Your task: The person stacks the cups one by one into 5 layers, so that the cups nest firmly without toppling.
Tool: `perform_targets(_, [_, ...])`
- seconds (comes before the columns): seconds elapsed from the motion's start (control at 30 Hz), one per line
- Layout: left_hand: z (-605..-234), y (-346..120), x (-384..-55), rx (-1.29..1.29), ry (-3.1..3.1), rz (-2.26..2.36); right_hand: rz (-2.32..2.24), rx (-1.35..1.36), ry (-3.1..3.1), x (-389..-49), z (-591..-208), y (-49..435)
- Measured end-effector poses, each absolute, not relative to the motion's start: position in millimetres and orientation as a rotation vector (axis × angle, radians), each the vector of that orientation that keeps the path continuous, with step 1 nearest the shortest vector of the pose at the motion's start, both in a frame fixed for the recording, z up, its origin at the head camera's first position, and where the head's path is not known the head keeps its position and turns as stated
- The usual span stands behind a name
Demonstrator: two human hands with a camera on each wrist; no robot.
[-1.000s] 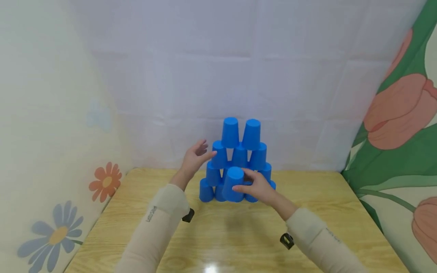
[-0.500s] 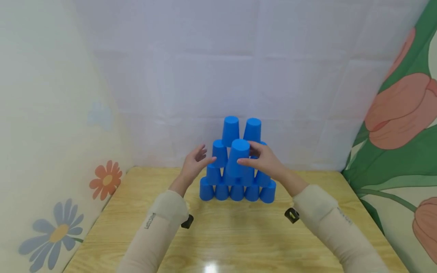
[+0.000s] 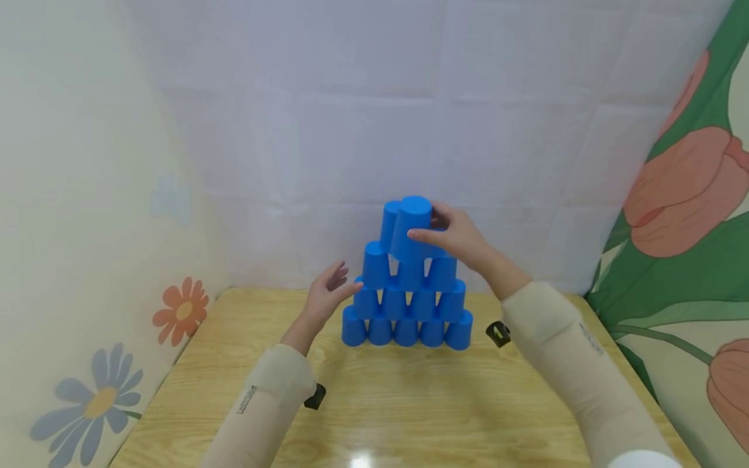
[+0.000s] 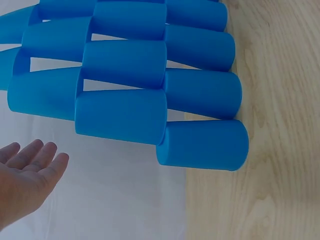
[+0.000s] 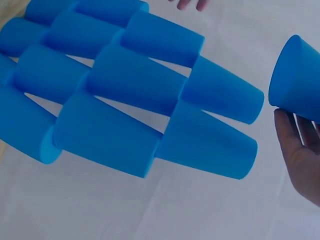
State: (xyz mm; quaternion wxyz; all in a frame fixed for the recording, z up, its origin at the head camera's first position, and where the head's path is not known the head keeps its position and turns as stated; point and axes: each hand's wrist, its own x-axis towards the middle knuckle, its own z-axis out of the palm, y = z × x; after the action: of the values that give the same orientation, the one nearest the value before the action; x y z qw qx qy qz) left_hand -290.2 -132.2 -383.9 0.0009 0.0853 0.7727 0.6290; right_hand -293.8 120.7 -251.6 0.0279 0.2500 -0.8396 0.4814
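Blue cups stand upside down in a stepped pyramid (image 3: 407, 302) on the table, two of them in its top row. In my right hand (image 3: 462, 239) is another upside-down blue cup (image 3: 411, 227), gripped by its side between thumb and fingers. From the head it covers part of the top row; in the right wrist view that held cup (image 5: 302, 82) is apart from the top-row cups (image 5: 212, 140). My left hand (image 3: 324, 296) hovers beside the pyramid's left side, fingers loosely spread and holding nothing. The left wrist view shows the left hand (image 4: 32, 177) apart from the cups.
The wood-grain table (image 3: 386, 409) reaches back to a white cloth (image 3: 316, 143). Flower-patterned walls stand left (image 3: 99, 247) and right (image 3: 679, 208). A black wrist mount (image 3: 498, 333) hangs below the right sleeve, another (image 3: 315, 396) below the left.
My right hand has raised the held cup from in front of the lower rows to the height of the top row. The left hand has drawn slightly down and left.
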Motion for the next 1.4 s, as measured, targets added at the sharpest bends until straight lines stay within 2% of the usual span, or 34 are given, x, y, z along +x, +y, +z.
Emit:
perform_targets(0.57, [-407, -140, -269, 0.152, 2.456, 1.953, 1.584, 0.477, -2.482, -330, -221, 125])
perform_targets(0.93, [-418, -137, -264, 0.100, 2.432, 1.995, 1.615, 0.351, -2.452, -347, -223, 117])
perform_targets(1.4, [-427, -135, -256, 0.040, 2.406, 2.000, 1.556, 0.199, -2.497, -352, -223, 106])
